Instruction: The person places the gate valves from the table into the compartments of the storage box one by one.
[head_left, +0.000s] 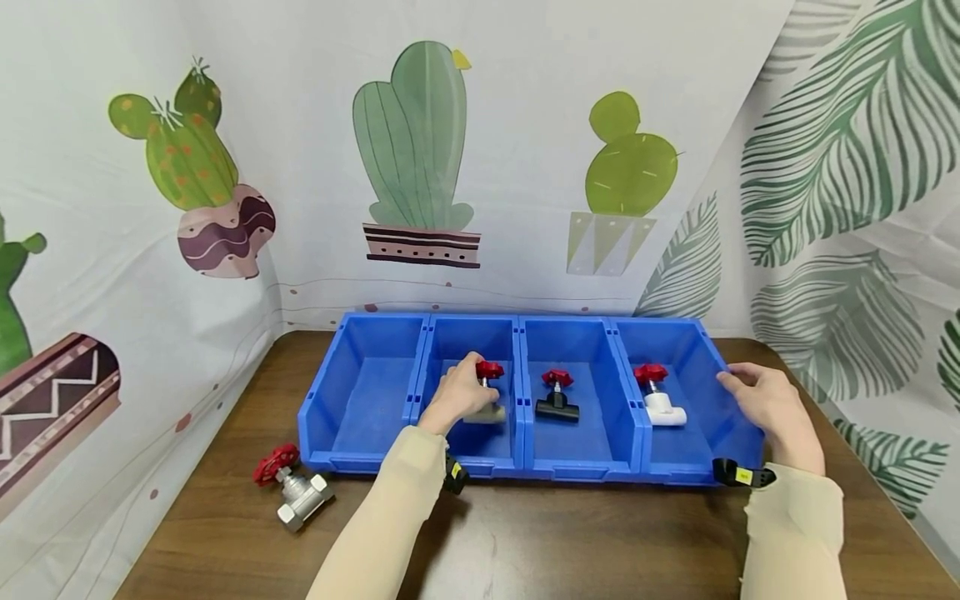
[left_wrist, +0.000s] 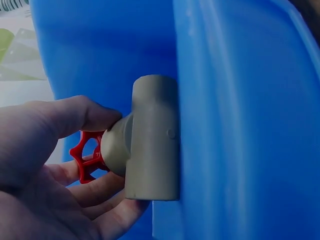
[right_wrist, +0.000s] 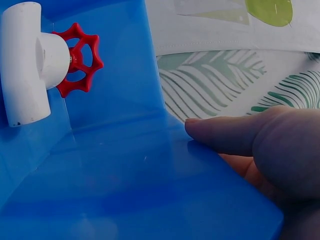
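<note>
Along the tabletop [head_left: 570,542] stands a blue bin [head_left: 375,408]. Reaching forward, the right hand [head_left: 772,404] pinches it at its right side, thumb on the edge, fingers outside. Angled forward, the left hand [head_left: 456,392] is in the second bay [head_left: 459,337] from the left, grip clamped on the grey valve [left_wrist: 152,145] there.

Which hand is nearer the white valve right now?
Right. The right hand grips the outer wall of the compartment containing the white valve; the left hand is two compartments leftward, holding the gray valve.
</note>
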